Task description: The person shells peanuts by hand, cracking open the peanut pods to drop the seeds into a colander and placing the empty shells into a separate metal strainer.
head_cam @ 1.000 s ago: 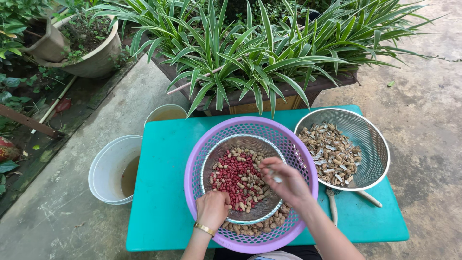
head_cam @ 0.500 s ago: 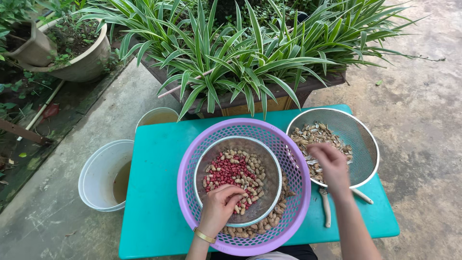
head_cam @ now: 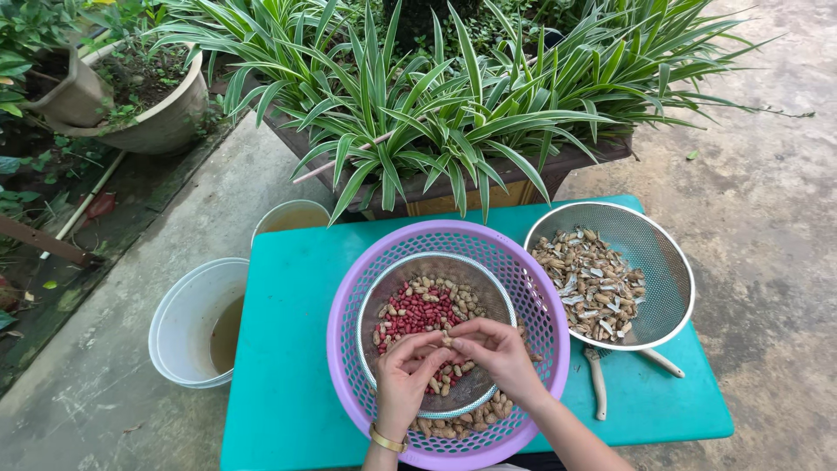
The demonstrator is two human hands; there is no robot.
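Note:
Both hands meet over a small metal sieve (head_cam: 391, 283) that sits inside a purple plastic basket (head_cam: 366, 262). My left hand (head_cam: 406, 377) and my right hand (head_cam: 495, 352) pinch the same unshelled peanut (head_cam: 445, 338) between their fingertips. Red shelled peanuts (head_cam: 414, 311) fill the sieve's middle, with some tan ones around them. More unshelled peanuts (head_cam: 453, 427) lie in the basket under the sieve's near edge. A gold bracelet is on my left wrist.
A larger metal colander (head_cam: 663, 262) holding empty peanut shells (head_cam: 591, 283) stands at the right on the teal table (head_cam: 279, 366). Pruning shears (head_cam: 600, 384) lie under its near rim. Two white buckets (head_cam: 187, 318) stand left of the table. Striped-leaf plants (head_cam: 436, 96) crowd the far edge.
My right hand came back from the colander of shells on the right to the sieve. It now joins my left hand on a peanut.

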